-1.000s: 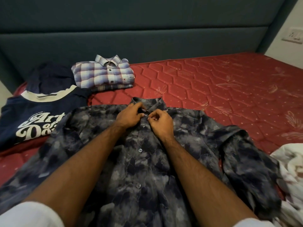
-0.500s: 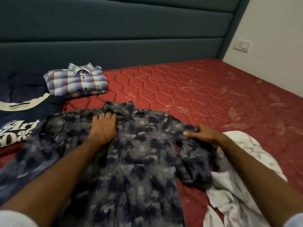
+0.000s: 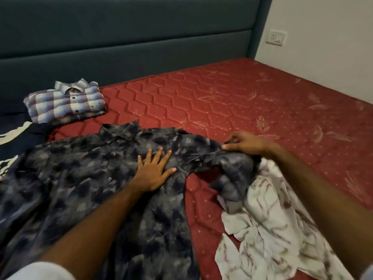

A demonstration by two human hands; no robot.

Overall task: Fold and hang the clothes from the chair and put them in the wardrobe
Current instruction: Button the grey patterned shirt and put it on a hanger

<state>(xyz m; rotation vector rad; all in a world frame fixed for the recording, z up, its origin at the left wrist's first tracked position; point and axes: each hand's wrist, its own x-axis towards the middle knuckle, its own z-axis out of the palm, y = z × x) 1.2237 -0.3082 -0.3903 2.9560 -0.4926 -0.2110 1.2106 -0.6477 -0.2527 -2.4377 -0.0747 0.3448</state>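
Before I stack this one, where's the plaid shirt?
Folded at far left of the mattress, plaid shirt lies below the headboard.

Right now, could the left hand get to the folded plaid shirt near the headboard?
Probably yes: the left hand lies flat on the dark shirt, and nothing stands between it and the plaid shirt.

Bare forearms, white sleeve (image 3: 40, 271) cuffs at both arms

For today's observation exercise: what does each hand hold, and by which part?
The right hand pinches the dark patterned shirt at its right shoulder, by the sleeve. The left hand holds nothing; it presses flat on the chest.
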